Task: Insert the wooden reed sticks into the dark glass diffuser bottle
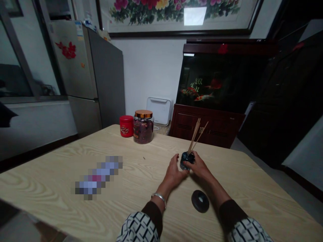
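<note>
A dark jar (185, 165) sits at the right part of the table (151, 174), its bundle of thin sticks (193, 136) pointing up from the mouth, the long axis leaning rightward. The right hand (199, 165) closes its fingers on the jar; the left hand (175, 173) cups half-open at its left side, whether gripping I cannot tell.

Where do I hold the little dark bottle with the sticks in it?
Probably around the squat body of the bottle, one hand from each side, where the left hand and right hand are. Thin sticks stick up from its top, so coming from above might knock them.
</note>
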### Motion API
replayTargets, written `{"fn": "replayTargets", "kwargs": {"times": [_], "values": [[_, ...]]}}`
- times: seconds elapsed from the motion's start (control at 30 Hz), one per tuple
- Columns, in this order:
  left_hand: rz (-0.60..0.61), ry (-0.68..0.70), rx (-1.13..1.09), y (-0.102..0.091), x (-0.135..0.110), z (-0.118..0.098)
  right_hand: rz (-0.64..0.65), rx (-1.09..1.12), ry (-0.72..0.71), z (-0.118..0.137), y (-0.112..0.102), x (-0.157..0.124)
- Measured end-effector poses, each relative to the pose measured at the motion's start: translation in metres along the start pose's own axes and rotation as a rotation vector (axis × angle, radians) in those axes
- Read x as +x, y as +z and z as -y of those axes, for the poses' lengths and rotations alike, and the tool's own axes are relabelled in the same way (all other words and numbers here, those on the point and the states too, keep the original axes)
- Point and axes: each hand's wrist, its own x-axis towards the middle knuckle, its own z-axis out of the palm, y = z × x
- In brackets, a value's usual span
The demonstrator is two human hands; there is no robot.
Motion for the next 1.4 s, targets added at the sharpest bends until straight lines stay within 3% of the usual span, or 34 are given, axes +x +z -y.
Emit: {"fn": "replayTargets", "kwargs": {"times": [0.07, 0.23, 0.33, 0.43, 0.53, 0.6, 0.67, 0.77, 0.87, 0.97, 1.07, 1.13, 1.2, 1.3, 1.4], "values": [[0.031, 0.004, 0.0, 0.0, -0.001, -0.005, 0.049, 0.089, 0.003, 0.003, -0.003, -0.009], [0.097, 0.015, 0.025, -0.004, -0.008, -0.016, -0.01, 0.198, 0.028, 0.025, 0.013, -0.015], [0.101, 0.005, 0.036, -0.006, -0.01, -0.017, -0.143, 0.314, -0.032, 0.051, 0.021, -0.008], [0.093, 0.014, 0.034, -0.007, -0.011, -0.016, -0.364, 0.462, -0.095, 0.08, -0.007, 0.004], [0.073, 0.016, 0.042, -0.007, -0.011, -0.015, -0.456, 0.332, -0.119, 0.091, -0.067, 0.009], [0.068, 0.02, 0.039, -0.007, -0.011, -0.013, -0.401, -0.074, -0.036, 0.08, -0.105, 0.0], [0.065, 0.025, 0.034, -0.007, -0.012, -0.013, -0.252, -0.579, 0.123, 0.057, -0.126, -0.022], [0.067, 0.015, 0.043, -0.007, -0.012, -0.013, -0.014, -0.946, 0.297, 0.011, -0.127, -0.067], [0.066, 0.004, 0.053, -0.007, -0.012, -0.014, 0.098, -1.021, 0.309, -0.021, -0.112, -0.102], [0.066, 0.003, 0.055, -0.008, -0.013, -0.016, 0.1, -1.078, 0.225, -0.023, -0.104, -0.113], [0.069, -0.001, 0.066, -0.008, -0.013, -0.018, 0.084, -1.048, 0.147, 0.001, -0.102, -0.109], [0.069, 0.0, 0.064, -0.008, -0.013, -0.019, 0.133, -0.902, 0.127, 0.024, -0.094, -0.109], [0.071, 0.007, 0.056, -0.008, -0.013, -0.019, 0.264, -0.746, 0.096, 0.047, -0.081, -0.111], [0.071, 0.007, 0.06, -0.007, -0.013, -0.018, 0.497, -0.718, 0.035, 0.068, -0.06, -0.117], [0.065, 0.013, 0.08, -0.007, -0.013, -0.018, 0.572, -0.68, 0.012, 0.074, -0.056, -0.114]]}}
